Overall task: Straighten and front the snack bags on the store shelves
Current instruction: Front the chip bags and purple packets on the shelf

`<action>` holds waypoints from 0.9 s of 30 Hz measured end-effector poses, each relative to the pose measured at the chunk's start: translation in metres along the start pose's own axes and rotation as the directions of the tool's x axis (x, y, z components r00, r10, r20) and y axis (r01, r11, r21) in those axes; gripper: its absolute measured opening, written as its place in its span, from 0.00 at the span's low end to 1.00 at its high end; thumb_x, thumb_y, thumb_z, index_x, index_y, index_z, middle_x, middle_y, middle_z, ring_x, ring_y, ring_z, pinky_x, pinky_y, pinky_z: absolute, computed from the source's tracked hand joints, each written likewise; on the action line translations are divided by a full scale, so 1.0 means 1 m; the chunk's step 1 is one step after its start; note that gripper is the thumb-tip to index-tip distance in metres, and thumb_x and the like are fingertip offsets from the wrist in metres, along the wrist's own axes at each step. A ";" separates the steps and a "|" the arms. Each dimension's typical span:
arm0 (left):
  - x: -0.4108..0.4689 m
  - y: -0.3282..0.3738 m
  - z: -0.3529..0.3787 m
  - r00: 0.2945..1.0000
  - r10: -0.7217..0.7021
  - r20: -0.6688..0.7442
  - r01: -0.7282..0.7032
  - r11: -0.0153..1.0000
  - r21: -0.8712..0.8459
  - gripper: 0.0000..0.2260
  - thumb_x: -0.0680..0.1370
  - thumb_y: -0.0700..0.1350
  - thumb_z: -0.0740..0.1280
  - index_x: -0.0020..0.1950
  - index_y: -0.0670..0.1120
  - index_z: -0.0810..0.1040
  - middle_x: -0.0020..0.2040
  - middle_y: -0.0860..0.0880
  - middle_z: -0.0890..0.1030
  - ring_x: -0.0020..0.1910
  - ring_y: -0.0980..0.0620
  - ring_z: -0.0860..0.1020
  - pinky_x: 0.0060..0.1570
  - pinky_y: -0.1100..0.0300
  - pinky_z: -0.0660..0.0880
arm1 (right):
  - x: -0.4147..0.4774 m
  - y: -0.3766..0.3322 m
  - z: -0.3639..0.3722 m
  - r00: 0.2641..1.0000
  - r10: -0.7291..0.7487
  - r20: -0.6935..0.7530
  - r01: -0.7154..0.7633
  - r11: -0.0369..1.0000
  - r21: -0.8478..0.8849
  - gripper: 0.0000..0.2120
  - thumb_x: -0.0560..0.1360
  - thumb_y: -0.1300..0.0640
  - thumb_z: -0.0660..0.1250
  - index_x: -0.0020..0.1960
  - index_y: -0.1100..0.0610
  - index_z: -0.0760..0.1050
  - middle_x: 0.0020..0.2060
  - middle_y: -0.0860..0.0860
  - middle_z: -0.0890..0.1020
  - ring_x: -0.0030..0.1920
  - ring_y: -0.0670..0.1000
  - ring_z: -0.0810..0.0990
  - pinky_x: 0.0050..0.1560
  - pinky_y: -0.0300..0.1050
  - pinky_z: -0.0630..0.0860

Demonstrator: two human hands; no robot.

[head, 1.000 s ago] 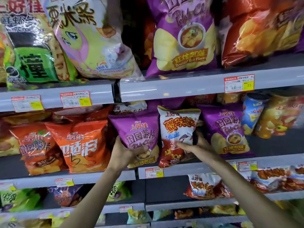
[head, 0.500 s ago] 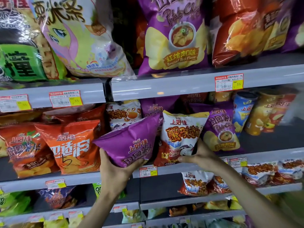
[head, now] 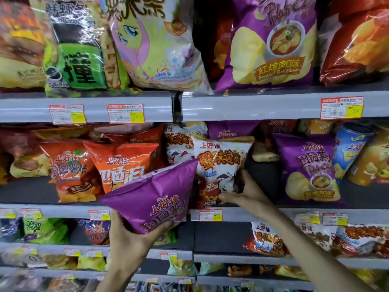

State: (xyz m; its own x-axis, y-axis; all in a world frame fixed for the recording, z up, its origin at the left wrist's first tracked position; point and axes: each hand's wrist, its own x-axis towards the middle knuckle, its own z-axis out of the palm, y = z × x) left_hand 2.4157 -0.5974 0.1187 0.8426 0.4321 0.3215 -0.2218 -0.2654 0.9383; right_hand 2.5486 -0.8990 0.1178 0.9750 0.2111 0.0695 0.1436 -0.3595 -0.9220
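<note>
– On the middle shelf (head: 273,213), status?
– Your left hand (head: 134,239) grips the purple bag (head: 155,199) from below at 6 o'clock, tilted, out past the edge. Your right hand (head: 246,194) pinches the white bag (head: 219,163) at 3 o'clock.
– Remaining?
– Reseat purple, square white. The orange bags (head: 124,163) at 9 o'clock look crooked. Early, I'd judge.

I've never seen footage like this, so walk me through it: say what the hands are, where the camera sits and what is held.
No machine here: these are a person's two bare hands, filmed by a wide-angle camera worn on the head, looking forward and down at store shelves of snack bags. The left hand holds a purple bag, tilted, in front of the middle shelf. The right hand grips the lower part of a white and red bag standing on that shelf. An orange bag stands further left.
</note>
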 end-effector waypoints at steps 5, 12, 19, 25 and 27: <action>-0.002 -0.002 -0.033 0.995 0.004 -0.102 -0.002 1.000 0.021 0.48 0.48 0.58 0.90 0.63 0.66 0.71 0.61 0.53 0.83 0.59 0.50 0.83 0.61 0.45 0.80 | 0.023 -0.011 0.052 1.000 -0.021 -0.019 0.022 0.999 0.032 0.51 0.67 0.51 0.85 0.80 0.42 0.57 0.69 0.41 0.76 0.70 0.44 0.75 0.71 0.46 0.71; -0.014 -0.008 -0.066 0.977 -0.028 -0.212 0.029 1.000 0.000 0.54 0.46 0.58 0.91 0.69 0.53 0.72 0.61 0.47 0.84 0.58 0.46 0.85 0.60 0.39 0.82 | 0.021 -0.013 0.091 0.987 -0.029 -0.156 0.032 0.999 0.015 0.54 0.62 0.41 0.83 0.79 0.36 0.55 0.72 0.46 0.74 0.71 0.48 0.74 0.72 0.53 0.73; -0.021 -0.011 -0.079 0.980 -0.065 -0.189 0.066 0.998 -0.002 0.50 0.47 0.54 0.91 0.65 0.52 0.73 0.59 0.44 0.85 0.56 0.42 0.86 0.56 0.35 0.82 | 0.015 -0.022 0.109 0.974 -0.069 -0.215 0.042 0.991 -0.125 0.48 0.63 0.33 0.79 0.76 0.35 0.57 0.71 0.44 0.76 0.69 0.52 0.77 0.66 0.58 0.77; -0.022 0.000 -0.061 0.993 -0.058 -0.100 0.058 0.998 -0.002 0.48 0.49 0.46 0.91 0.65 0.49 0.73 0.56 0.48 0.86 0.53 0.48 0.87 0.50 0.55 0.85 | 0.009 -0.027 0.114 0.941 -0.071 -0.330 -0.005 0.975 -0.222 0.46 0.63 0.30 0.78 0.73 0.36 0.58 0.69 0.43 0.76 0.66 0.53 0.78 0.60 0.55 0.78; -0.022 0.005 -0.052 0.996 -0.070 -0.061 0.070 0.998 -0.007 0.45 0.50 0.40 0.88 0.63 0.50 0.74 0.54 0.50 0.86 0.51 0.51 0.87 0.47 0.61 0.84 | 0.006 -0.024 0.111 0.937 -0.086 -0.339 0.000 0.969 -0.247 0.46 0.63 0.28 0.77 0.73 0.37 0.59 0.70 0.43 0.75 0.66 0.52 0.77 0.58 0.54 0.78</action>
State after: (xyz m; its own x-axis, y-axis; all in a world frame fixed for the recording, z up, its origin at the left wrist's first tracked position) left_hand 2.3706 -0.5631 0.1226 0.8243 0.5018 0.2623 -0.1663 -0.2283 0.9593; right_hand 2.5322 -0.7880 0.0982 0.9586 -0.0788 0.2737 0.1811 -0.5728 -0.7994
